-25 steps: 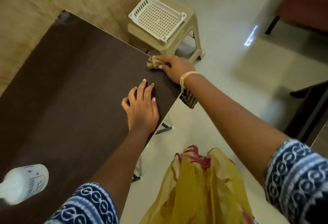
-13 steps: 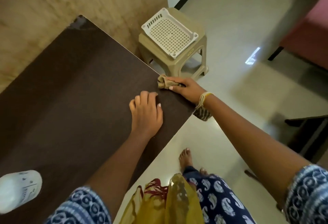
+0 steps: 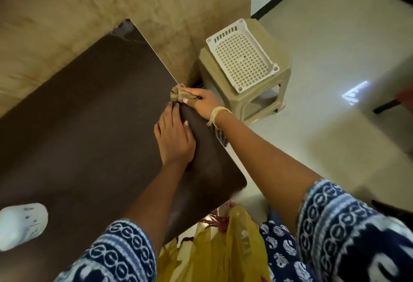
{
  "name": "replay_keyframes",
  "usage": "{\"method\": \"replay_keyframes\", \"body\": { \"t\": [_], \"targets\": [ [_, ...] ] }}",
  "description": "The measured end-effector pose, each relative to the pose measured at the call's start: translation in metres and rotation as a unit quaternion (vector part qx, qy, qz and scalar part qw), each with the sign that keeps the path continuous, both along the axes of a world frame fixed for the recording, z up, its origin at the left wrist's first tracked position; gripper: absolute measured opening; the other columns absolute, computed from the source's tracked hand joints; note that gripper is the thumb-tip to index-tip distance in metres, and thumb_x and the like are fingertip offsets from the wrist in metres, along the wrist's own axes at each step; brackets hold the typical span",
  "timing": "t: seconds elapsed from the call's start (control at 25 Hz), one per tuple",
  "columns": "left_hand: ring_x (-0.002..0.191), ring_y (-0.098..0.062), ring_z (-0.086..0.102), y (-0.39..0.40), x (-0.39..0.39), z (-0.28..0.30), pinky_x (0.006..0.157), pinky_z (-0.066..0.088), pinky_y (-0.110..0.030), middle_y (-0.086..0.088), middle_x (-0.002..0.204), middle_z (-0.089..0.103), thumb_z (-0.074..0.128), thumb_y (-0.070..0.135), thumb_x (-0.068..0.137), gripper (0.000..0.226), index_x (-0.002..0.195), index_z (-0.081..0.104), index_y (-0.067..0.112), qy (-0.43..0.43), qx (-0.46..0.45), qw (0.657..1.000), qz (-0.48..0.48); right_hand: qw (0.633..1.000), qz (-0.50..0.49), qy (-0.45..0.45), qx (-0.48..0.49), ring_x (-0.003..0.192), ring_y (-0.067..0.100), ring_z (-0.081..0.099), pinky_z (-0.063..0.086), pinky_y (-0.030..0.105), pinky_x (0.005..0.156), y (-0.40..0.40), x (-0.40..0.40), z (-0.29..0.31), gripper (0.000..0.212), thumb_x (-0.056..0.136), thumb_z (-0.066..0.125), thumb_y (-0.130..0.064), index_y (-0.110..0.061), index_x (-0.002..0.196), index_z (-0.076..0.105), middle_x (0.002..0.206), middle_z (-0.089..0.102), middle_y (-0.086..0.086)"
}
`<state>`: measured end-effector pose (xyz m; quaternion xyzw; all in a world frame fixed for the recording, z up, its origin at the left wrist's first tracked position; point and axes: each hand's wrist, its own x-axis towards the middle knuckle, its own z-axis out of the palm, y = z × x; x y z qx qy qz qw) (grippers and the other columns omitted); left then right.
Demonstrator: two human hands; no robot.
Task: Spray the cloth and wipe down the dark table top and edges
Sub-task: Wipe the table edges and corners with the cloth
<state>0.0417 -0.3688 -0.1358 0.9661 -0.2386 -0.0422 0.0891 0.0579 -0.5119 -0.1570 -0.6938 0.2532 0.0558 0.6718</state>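
Two hands work the dark table (image 3: 78,136): the left hand (image 3: 175,138) lies flat, fingers spread and empty, likely bracing, while beyond it the right hand (image 3: 201,100) pinches the bunched cloth (image 3: 176,94) against the far edge.

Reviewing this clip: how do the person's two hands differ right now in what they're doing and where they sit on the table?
The right hand grips the bunched tan cloth at the table's side edge; the left hand holds nothing. The left hand lies flat, palm down, on the dark table top, while the right hand curls over the rim. Only the right wrist wears a pale thread band. Both are bare and touch the table.
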Motion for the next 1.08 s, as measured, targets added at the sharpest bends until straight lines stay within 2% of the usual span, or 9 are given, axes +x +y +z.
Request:
{"method": "replay_keyframes", "body": {
  "t": [0.2, 0.36, 0.6, 0.72, 0.8, 0.88, 0.96, 1.0, 1.08],
  "targets": [
    [0.137, -0.024, 0.035, -0.002, 0.001, 0.005, 0.111, 0.026, -0.043, -0.008, 0.154, 0.035, 0.035, 0.028, 0.097, 0.053, 0.147, 0.035, 0.012, -0.009, 0.009, 1.000, 0.009, 0.995, 0.083, -0.040, 0.039, 0.125, 0.013, 0.054, 0.037, 0.027, 0.112, -0.019, -0.017, 0.009, 0.041, 0.093, 0.063, -0.015, -0.013, 0.133, 0.059, 0.134, 0.060, 0.001],
    [0.138, -0.024, 0.037, -0.005, 0.004, 0.004, 0.109, 0.027, -0.043, -0.007, 0.155, 0.035, 0.033, 0.029, 0.096, 0.054, 0.147, 0.037, 0.012, -0.009, 0.027, 1.000, 0.011, 0.991, 0.101, -0.085, 0.026, 0.120, 0.008, 0.056, 0.038, 0.018, 0.107, -0.021, -0.047, 0.009, 0.041, 0.093, 0.061, -0.009, -0.013, 0.133, 0.058, 0.131, 0.061, -0.002],
    [0.139, -0.024, 0.035, -0.007, 0.001, 0.004, 0.111, 0.024, -0.042, -0.006, 0.157, 0.032, 0.031, 0.032, 0.096, 0.056, 0.149, 0.034, 0.013, -0.001, 0.022, 1.000, 0.023, 0.996, 0.070, -0.038, 0.038, 0.116, 0.010, 0.056, 0.042, 0.023, 0.107, -0.026, 0.058, 0.013, 0.038, 0.091, 0.064, -0.009, -0.002, 0.129, 0.060, 0.129, 0.062, 0.009],
    [0.138, -0.024, 0.037, -0.006, -0.001, 0.004, 0.110, 0.028, -0.043, -0.006, 0.156, 0.033, 0.031, 0.032, 0.096, 0.057, 0.149, 0.036, 0.013, -0.004, 0.032, 0.999, 0.027, 0.993, 0.037, -0.042, 0.102, 0.097, 0.001, 0.059, 0.048, 0.008, 0.085, -0.030, 0.116, 0.029, 0.039, 0.093, 0.057, 0.004, 0.010, 0.131, 0.052, 0.132, 0.057, 0.020],
    [0.133, -0.025, 0.042, -0.006, 0.003, 0.003, 0.107, 0.031, -0.042, -0.008, 0.154, 0.038, 0.034, 0.032, 0.095, 0.056, 0.147, 0.039, 0.012, -0.012, 0.036, 0.999, 0.023, 0.993, 0.020, -0.034, 0.110, 0.103, 0.007, 0.053, 0.044, 0.000, 0.073, -0.029, 0.138, 0.031, 0.040, 0.094, 0.055, 0.004, 0.008, 0.133, 0.050, 0.134, 0.056, 0.021],
    [0.121, -0.026, 0.050, -0.007, 0.008, 0.004, 0.099, 0.036, -0.042, -0.009, 0.146, 0.047, 0.035, 0.032, 0.094, 0.052, 0.141, 0.046, 0.012, -0.014, 0.040, 0.999, 0.016, 0.995, 0.019, -0.008, 0.098, 0.111, 0.011, 0.052, 0.046, 0.008, 0.088, -0.026, 0.137, 0.027, 0.042, 0.094, 0.060, -0.014, -0.002, 0.135, 0.054, 0.133, 0.060, 0.014],
    [0.106, -0.029, 0.055, -0.012, 0.024, 0.009, 0.090, 0.038, -0.041, -0.010, 0.134, 0.054, 0.036, 0.031, 0.094, 0.047, 0.134, 0.052, 0.012, -0.039, 0.051, 0.998, 0.009, 0.998, 0.048, 0.000, 0.036, 0.119, 0.014, 0.054, 0.042, 0.029, 0.108, -0.026, 0.125, 0.015, 0.053, 0.087, 0.064, -0.039, -0.015, 0.134, 0.058, 0.132, 0.061, 0.005],
    [0.101, -0.030, 0.055, -0.015, 0.040, 0.010, 0.087, 0.039, -0.042, -0.012, 0.129, 0.055, 0.036, 0.029, 0.093, 0.045, 0.130, 0.053, 0.011, -0.051, 0.058, 0.997, 0.007, 0.997, 0.072, -0.003, -0.009, 0.122, 0.017, 0.055, 0.038, 0.030, 0.111, -0.028, 0.122, 0.013, 0.052, 0.087, 0.063, -0.042, -0.019, 0.134, 0.059, 0.133, 0.061, 0.003],
    [0.101, -0.033, 0.053, -0.025, 0.077, 0.013, 0.087, 0.041, -0.044, -0.014, 0.129, 0.053, 0.037, 0.027, 0.091, 0.043, 0.127, 0.053, 0.009, -0.063, 0.064, 0.995, 0.041, 0.984, 0.114, -0.040, -0.134, 0.122, 0.023, 0.053, 0.039, 0.025, 0.104, -0.030, 0.124, 0.013, 0.040, 0.093, 0.059, -0.027, -0.024, 0.133, 0.059, 0.135, 0.057, 0.006]
  ]
}}
